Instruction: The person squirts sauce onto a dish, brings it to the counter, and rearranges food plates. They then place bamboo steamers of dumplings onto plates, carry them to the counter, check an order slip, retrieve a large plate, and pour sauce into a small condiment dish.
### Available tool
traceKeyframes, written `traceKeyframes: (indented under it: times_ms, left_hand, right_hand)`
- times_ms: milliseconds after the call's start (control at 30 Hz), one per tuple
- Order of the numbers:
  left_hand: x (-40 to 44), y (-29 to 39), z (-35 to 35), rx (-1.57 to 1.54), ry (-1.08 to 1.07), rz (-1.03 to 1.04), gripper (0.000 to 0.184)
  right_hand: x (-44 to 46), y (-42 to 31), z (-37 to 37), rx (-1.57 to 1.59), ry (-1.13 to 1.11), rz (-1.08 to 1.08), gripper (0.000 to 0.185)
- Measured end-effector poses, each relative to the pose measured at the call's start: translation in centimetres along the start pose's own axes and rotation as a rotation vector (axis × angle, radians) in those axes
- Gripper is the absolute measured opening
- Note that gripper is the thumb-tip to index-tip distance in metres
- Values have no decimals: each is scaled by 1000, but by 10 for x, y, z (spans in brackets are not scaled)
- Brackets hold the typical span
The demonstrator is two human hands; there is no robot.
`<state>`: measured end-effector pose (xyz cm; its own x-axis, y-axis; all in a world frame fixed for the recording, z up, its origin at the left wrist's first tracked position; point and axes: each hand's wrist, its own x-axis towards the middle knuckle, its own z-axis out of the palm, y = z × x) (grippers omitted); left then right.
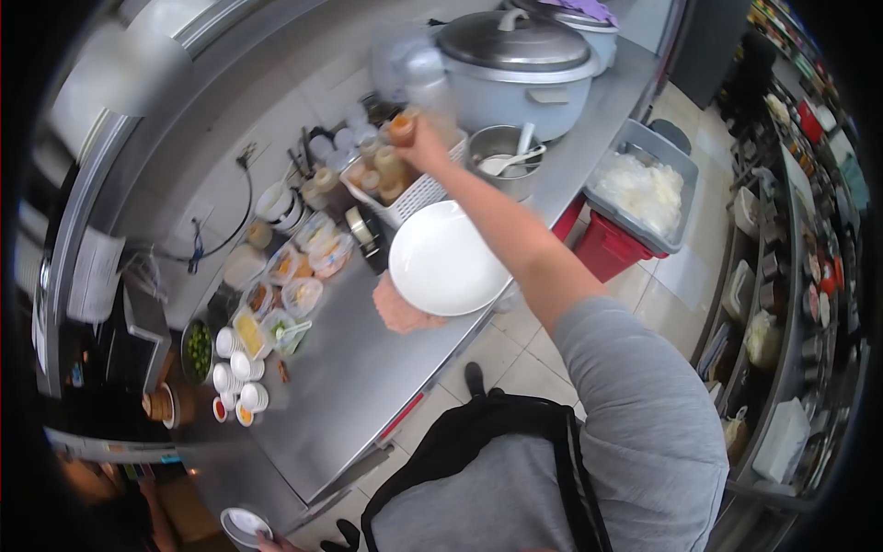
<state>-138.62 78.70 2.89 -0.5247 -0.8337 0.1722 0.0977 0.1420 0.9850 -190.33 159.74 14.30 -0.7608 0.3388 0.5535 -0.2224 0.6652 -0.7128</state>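
My right hand (423, 152) reaches across the counter and is closed round a squeeze bottle (402, 130) of orange sauce, just above a white basket (418, 195). More sauce bottles (390, 170) stand in that basket. Under my forearm lies a large white plate (446, 258), its near surface bare, partly over a pink cloth (402, 308). At the bottom edge, fingers of my left hand (267, 541) grip the rim of a white bowl (245, 527); most of this hand is cut off by the frame.
Behind the basket stands a big lidded pot (515, 83), beside a metal pot (501, 152) with a spoon. Small containers (302, 296), stacked white cups (246, 366) and a bowl of green limes (197, 351) crowd the left. A grey tub (644, 189) sits beyond the counter edge; another person's arm (156, 511) shows lower left.
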Motion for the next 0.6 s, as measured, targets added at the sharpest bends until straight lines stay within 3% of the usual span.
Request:
traceKeyframes:
  times_ms: [33,67,100,167,200,267,300,367,433,500,600]
  left_hand:
    - [-81,73,99,339,-178,392,33]
    - [3,21,86,24,-113,-68,37]
    - [-14,76,175,-62,-100,-244,44]
    - [-32,103,270,-42,-224,-292,48]
    - [-54,124,321,-12,-217,-312,47]
    - [-83,142,404,-122,-431,-294,47]
    - [-96,145,445,-103,-472,-262,49]
    - [-138,170,517,-138,-618,-344,48]
    - [-171,178,576,-201,-740,-339,46]
    - [-214,196,627,-196,-837,-281,45]
    - [-270,234,677,-29,-986,-257,43]
  right_hand:
    - [-7,2,-2,-33,-74,86,69]
    - [-11,5,-6,-63,-153,171,64]
    - [-11,16,-8,-70,-143,184,64]
    - [-9,42,-8,-143,-377,17,60]
    - [-5,38,-31,-152,-401,36,46]
    - [9,67,-66,-217,-335,96,35]
    - [12,84,-83,-455,-296,87,27]
    - [15,140,-109,-864,-481,54,18]
    - [4,161,-133,-995,-523,-60,15]
    - [8,177,-138,-1147,-793,-200,13]
    - [32,176,-147,-1141,-806,-348,13]
